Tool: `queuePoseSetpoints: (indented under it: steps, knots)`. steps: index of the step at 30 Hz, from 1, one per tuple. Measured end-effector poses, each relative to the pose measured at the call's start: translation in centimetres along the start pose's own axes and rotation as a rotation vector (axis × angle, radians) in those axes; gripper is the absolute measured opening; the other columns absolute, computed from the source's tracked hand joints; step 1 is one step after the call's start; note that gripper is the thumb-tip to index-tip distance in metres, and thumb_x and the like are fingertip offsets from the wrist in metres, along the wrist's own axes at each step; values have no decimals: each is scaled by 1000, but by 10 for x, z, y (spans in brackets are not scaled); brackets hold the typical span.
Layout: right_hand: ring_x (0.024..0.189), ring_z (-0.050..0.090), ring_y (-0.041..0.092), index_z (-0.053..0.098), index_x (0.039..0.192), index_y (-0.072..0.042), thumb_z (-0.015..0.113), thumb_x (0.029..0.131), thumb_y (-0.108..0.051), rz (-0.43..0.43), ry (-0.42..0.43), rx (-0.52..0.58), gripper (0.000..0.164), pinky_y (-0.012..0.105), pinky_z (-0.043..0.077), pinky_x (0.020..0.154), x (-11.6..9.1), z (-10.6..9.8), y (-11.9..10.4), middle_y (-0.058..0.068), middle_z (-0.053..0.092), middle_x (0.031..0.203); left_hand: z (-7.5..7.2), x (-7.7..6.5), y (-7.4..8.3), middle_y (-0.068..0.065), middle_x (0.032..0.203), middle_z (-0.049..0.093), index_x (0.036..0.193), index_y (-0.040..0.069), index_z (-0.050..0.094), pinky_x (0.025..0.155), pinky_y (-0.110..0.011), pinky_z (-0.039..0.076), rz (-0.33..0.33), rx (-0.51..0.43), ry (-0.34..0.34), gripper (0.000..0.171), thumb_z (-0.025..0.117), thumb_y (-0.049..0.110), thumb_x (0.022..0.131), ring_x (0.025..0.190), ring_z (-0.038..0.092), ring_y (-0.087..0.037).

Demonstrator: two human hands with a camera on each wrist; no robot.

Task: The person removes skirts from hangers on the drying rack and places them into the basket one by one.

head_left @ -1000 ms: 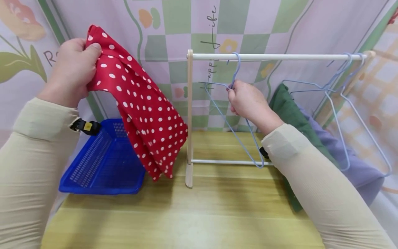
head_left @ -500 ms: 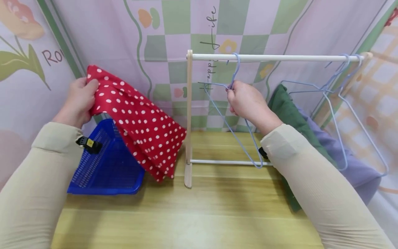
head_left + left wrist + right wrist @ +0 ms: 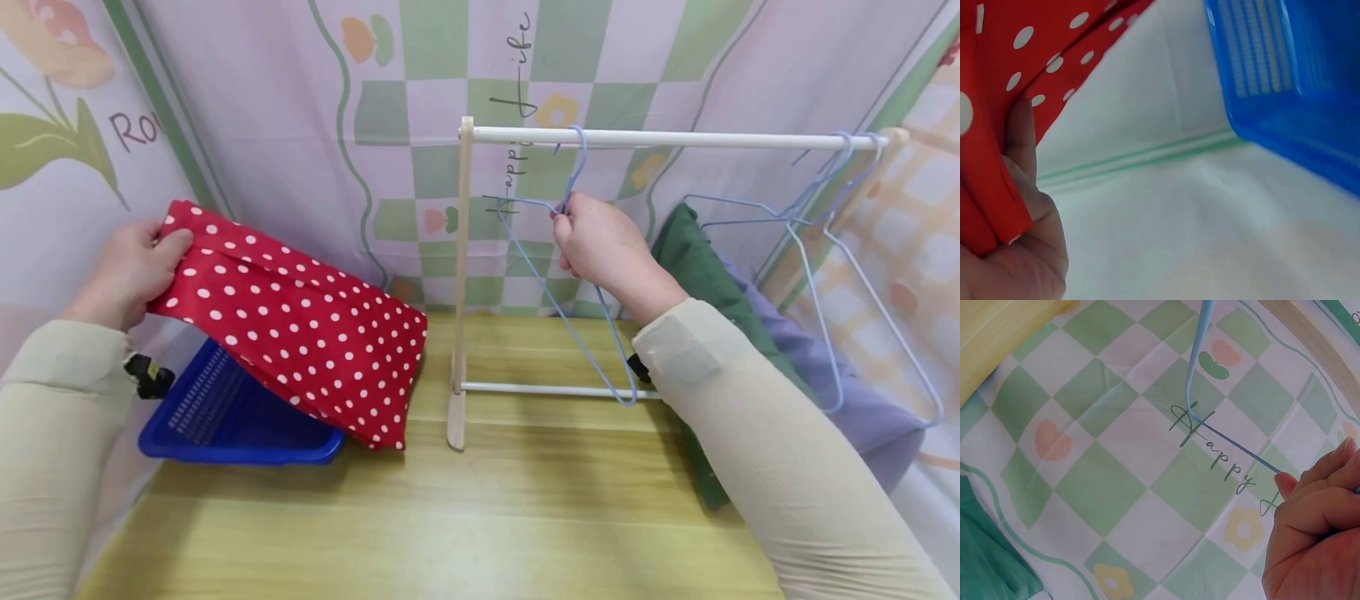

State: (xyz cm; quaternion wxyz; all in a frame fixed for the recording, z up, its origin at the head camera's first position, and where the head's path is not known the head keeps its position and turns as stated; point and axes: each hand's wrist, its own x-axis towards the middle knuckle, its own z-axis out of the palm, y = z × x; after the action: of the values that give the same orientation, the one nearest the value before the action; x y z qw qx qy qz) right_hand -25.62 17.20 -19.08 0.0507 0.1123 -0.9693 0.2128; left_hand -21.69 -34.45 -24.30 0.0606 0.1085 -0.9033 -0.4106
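Note:
My left hand (image 3: 146, 271) pinches one end of a folded red cloth with white polka dots (image 3: 300, 325), thumb on top. The cloth slants down to the right, over part of a blue plastic basket (image 3: 240, 457), its far corner close over the table. In the left wrist view the fingers curl round the layers of the red cloth (image 3: 985, 156). My right hand (image 3: 603, 246) grips a light blue wire hanger (image 3: 543, 287) at its neck, just under the hook. That hook lies over the white top bar of a small rack, and the hanger bears nothing.
The rack has a white bar (image 3: 675, 139) and a wooden upright (image 3: 462, 250). At its right end hang blue hangers (image 3: 813, 317) with a green cloth (image 3: 678, 242) and a purple cloth (image 3: 881, 417). A printed curtain (image 3: 427, 125) stands behind the wooden table (image 3: 450, 517).
My left hand has come down and to the left, bringing the red cloth from steeply hanging to a flatter slant over the basket. The right hand stays on the hanger.

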Motion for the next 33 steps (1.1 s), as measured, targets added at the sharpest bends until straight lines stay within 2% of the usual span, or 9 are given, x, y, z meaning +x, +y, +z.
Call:
queuePoseSetpoints:
  steps: [4, 13, 17, 23, 30, 33]
  knots:
    - [63, 65, 21, 58, 124, -4, 34, 111, -28, -1, 1, -4, 36, 39, 48, 71, 1, 0, 1, 5, 68, 74, -2, -2, -8, -25, 108, 57, 146, -11, 38, 59, -36, 60, 30, 133, 27, 79, 39, 57, 107, 70, 66, -20]
    - [65, 65, 23, 58, 120, -4, 34, 111, -28, -11, 9, -10, 35, 40, 46, 70, -1, 2, 3, 6, 68, 73, -8, 0, -23, -32, 102, 56, 135, -15, 45, 54, -36, 51, 73, 333, 111, 65, 39, 45, 110, 71, 59, -32]
    - [64, 65, 22, 58, 118, -4, 34, 111, -28, -19, 15, -12, 35, 40, 47, 69, -1, 2, 2, 6, 67, 72, -13, 0, -27, -37, 107, 55, 134, -17, 44, 59, -44, 50, 58, 425, 159, 63, 37, 41, 111, 78, 56, -40]
    - [63, 65, 21, 59, 121, -3, 34, 111, -28, -20, 12, -13, 36, 40, 47, 69, -1, 1, 1, 5, 67, 71, -18, -3, -29, -38, 107, 55, 135, -18, 43, 58, -48, 53, 5, 481, 182, 65, 36, 43, 111, 78, 57, -43]
    - [63, 65, 21, 58, 123, -4, 34, 111, -28, -11, 7, -11, 37, 40, 47, 70, -1, 0, 1, 5, 67, 72, -11, -5, -31, -31, 85, 59, 121, -17, 48, 52, -48, 52, 24, 568, 190, 53, 45, 35, 111, 65, 58, -39]
    - [64, 65, 22, 58, 124, -4, 34, 111, -28, -7, 7, -9, 37, 40, 46, 70, -2, 0, 1, 5, 67, 73, -6, -4, -35, -30, 80, 60, 117, -16, 49, 51, -49, 51, 26, 605, 196, 47, 48, 31, 110, 63, 58, -40]
